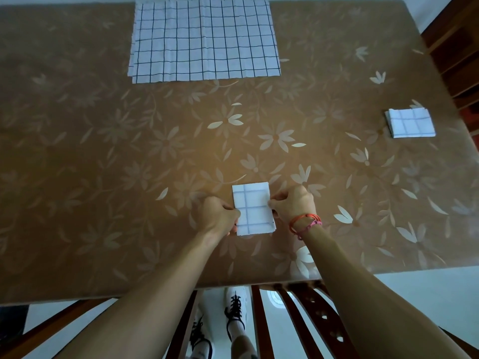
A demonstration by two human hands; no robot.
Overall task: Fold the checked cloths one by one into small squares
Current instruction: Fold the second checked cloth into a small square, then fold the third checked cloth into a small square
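Observation:
A small folded checked cloth [252, 208] lies near the table's front edge, white with dark grid lines. My left hand [219, 215] pinches its left edge and my right hand [293, 203] pinches its right edge. A stack of unfolded checked cloths [204, 40] lies flat at the far middle of the table. Another folded checked square [409, 123] rests at the right side, apart from both hands.
The table [129, 151] has a brown floral cover. A wooden chair back [305, 314] stands under the front edge, with my shoes [234, 314] on the floor below. Dark wooden furniture [456, 47] stands beyond the right edge.

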